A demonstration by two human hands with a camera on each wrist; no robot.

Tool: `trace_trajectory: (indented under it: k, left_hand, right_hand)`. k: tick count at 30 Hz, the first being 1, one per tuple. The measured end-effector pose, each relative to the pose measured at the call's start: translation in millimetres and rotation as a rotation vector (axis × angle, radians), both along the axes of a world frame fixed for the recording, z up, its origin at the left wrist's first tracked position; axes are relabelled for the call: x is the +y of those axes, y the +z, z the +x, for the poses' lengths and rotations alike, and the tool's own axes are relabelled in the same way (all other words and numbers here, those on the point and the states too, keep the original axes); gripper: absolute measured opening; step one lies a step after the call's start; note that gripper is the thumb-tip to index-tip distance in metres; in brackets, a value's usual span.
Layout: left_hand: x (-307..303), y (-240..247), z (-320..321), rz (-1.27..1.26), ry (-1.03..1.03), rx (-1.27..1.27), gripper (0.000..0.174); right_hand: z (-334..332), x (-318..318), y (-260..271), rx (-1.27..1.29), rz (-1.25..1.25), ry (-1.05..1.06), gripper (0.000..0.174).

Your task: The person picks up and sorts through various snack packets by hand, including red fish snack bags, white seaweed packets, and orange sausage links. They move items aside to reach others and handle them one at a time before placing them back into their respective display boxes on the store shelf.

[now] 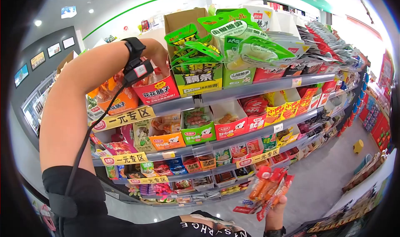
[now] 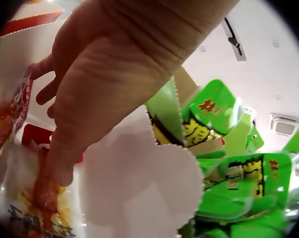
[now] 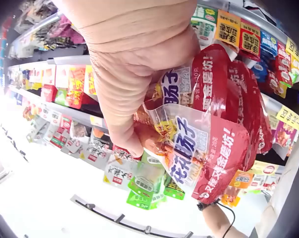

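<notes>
My left hand [image 1: 159,59] is raised to the top shelf and reaches down into a red display box [image 1: 156,91] of sausage snack packets. In the left wrist view its fingers [image 2: 60,158] are fairly straight, with the tips touching a clear packet of orange-red sausage [image 2: 35,208]; no packet is plainly gripped. Low in front of me, my right hand [image 1: 276,208] grips a bundle of red sausage packets [image 1: 268,189]. The right wrist view shows the thumb and fingers [image 3: 127,134] curled round those packets [image 3: 214,134].
Green snack packets [image 1: 196,49] are heaped in a green box [image 1: 199,81] right of the red box, close to my left hand [image 2: 214,114]. Curved shelves [image 1: 233,93] full of snack boxes run off to the right. A grey floor aisle [image 1: 329,174] lies below.
</notes>
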State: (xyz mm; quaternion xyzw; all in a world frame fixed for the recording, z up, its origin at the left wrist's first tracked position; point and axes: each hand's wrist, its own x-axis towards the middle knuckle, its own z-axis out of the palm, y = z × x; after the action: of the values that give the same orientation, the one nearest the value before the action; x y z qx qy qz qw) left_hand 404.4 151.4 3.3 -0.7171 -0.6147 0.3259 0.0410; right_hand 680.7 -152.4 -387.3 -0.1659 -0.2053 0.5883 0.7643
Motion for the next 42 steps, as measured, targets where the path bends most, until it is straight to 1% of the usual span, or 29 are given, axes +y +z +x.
trace_trajectory:
  k: [2, 4, 6, 8, 9, 10, 11, 13, 15, 16, 19, 20, 21, 23, 26, 29, 32, 35, 39, 42]
  left_hand:
    - [8.2, -6.1, -0.1, 0.024, 0.061, -0.03, 0.064]
    - [6.7, -5.5, -0.1, 0.017, 0.053, -0.089, 0.06]
    - [-0.1, 4.0, -3.2, -0.025, -0.024, -0.172, 0.054]
    - [16.1, 4.3, -16.2, -0.058, -0.035, -0.301, 0.047]
    - [39.4, 5.4, -28.9, -0.066, -0.008, -0.389, 0.043]
    - [35.7, 11.8, -29.0, -0.003, -0.014, -0.434, 0.037]
    - [33.1, 23.7, -27.0, 0.019, 0.075, -0.368, 0.038]
    - [32.0, 40.9, -32.8, 0.172, -0.056, -0.446, 0.023]
    - [23.1, 60.0, -36.0, 0.178, 0.116, -0.7, 0.017]
    - [12.3, 67.1, -31.9, 0.157, 0.142, -0.712, 0.017]
    - [16.6, 65.4, -29.6, 0.195, 0.196, -0.461, 0.02]
    - [20.1, 58.1, -27.5, 0.224, 0.149, -0.299, 0.023]
    - [22.1, 49.4, -25.7, 0.255, 0.125, -0.198, 0.029]
    - [31.2, 36.7, -26.6, 0.165, 0.187, -0.232, 0.034]
    - [71.5, 22.1, -41.4, -0.005, 0.228, -0.281, 0.036]
    - [35.3, 20.4, -20.1, 0.016, 0.218, -0.287, 0.032]
    - [55.6, 10.6, -33.5, -0.034, 0.168, -0.352, 0.029]
    - [82.3, -0.2, -48.6, -0.069, 0.193, -0.378, 0.028]
    - [66.4, 2.3, -42.2, -0.144, 0.263, -0.428, 0.031]
    - [41.9, 10.7, -29.7, -0.064, 0.246, -0.36, 0.034]
  right_hand:
    - [12.6, -6.2, -4.2, 0.005, 0.001, -0.011, 0.077]
    - [21.2, -8.0, -0.5, -0.004, 0.025, -0.021, 0.075]
    - [26.0, -7.3, 1.7, 0.001, 0.036, -0.044, 0.074]
    - [27.5, -7.1, 3.6, 0.004, 0.036, -0.07, 0.072]
    - [28.0, -5.7, 2.6, 0.001, 0.035, -0.075, 0.072]
    - [29.1, -3.2, 1.9, -0.004, 0.035, -0.079, 0.072]
    - [29.3, 0.0, 1.6, -0.01, 0.037, -0.082, 0.071]
    - [26.5, 6.3, 1.2, -0.005, 0.054, -0.09, 0.071]
    - [24.6, 11.9, 0.6, 0.01, 0.059, -0.059, 0.072]
    - [24.6, 14.1, 0.0, 0.023, 0.056, -0.025, 0.072]
    - [21.5, 20.3, -3.9, 0.056, 0.052, 0.042, 0.071]
    - [19.7, 21.4, -6.3, 0.07, 0.05, 0.056, 0.07]
    - [18.6, 21.3, -9.0, 0.069, 0.04, 0.055, 0.07]
    - [17.2, 19.5, -13.4, 0.066, 0.017, 0.047, 0.069]
    - [13.8, 16.7, -12.9, 0.076, 0.023, 0.03, 0.068]
    - [13.0, 11.7, -12.6, 0.071, 0.004, -0.006, 0.067]
    - [14.1, 5.9, -11.6, 0.057, -0.021, -0.021, 0.067]
    - [14.5, 2.2, -9.0, 0.065, -0.021, -0.029, 0.067]
    - [20.0, 1.8, -19.7, 0.043, -0.001, -0.011, 0.066]
    - [19.0, 1.6, -18.3, 0.049, -0.006, -0.007, 0.065]
